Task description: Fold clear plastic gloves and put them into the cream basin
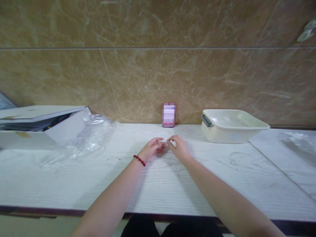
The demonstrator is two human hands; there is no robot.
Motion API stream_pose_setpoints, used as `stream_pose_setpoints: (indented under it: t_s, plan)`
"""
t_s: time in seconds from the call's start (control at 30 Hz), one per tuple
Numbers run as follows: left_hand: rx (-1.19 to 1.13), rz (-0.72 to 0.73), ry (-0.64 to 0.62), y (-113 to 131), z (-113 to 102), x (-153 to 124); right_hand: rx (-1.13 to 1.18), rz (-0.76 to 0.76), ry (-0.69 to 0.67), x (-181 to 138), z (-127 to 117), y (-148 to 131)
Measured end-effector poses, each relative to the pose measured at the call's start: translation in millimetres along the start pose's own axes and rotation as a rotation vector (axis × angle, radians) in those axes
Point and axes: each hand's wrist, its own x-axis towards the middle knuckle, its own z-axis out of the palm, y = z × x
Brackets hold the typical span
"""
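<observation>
My left hand, with a dark red bead bracelet at the wrist, is just above the white wood-grain table. Its fingers are apart and slightly curled, and I see nothing held in them. Close by on the right, my right hand has thumb and forefinger brought together in a pinch. Whatever may be between those fingertips is too small to make out. The fingertips of both hands face each other with a narrow gap. Behind them a phone with a blurred screen leans upright against the wall.
A cream plastic tub with a grey clip stands at the back right. At the left lies a partly open white box with dark contents, beside crumpled clear plastic. More clear plastic lies far right. A brown marbled wall bounds the table.
</observation>
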Motion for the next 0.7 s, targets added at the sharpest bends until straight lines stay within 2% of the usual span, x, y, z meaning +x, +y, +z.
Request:
stream_pose_setpoints:
  t_s: [0.13,0.27,0.33,0.43,0.5,0.6,0.7]
  plan:
    - [0.234,0.136,0.222,3,-15,6,0.036,0.013,-0.018,1,-2,4]
    - [0.72,0.241,0.477,18,-46,5,0.027,0.04,-0.047,0,1,4]
    - [0.978,0.253,0.62,28,-63,0,0.025,0.045,-0.064,-1,2,4]
    - [1.195,0.202,0.894,40,-82,-10,0.017,0.048,-0.098,-1,3,5]
    - [1.26,0.167,0.971,46,-88,-16,0.013,0.051,-0.117,-1,3,6]
    - [1.339,0.127,1.0,56,-94,-22,0.014,0.058,-0.138,-1,2,6]
    - [1.441,0.079,1.084,66,-107,-28,0.019,0.075,-0.149,-1,3,5]
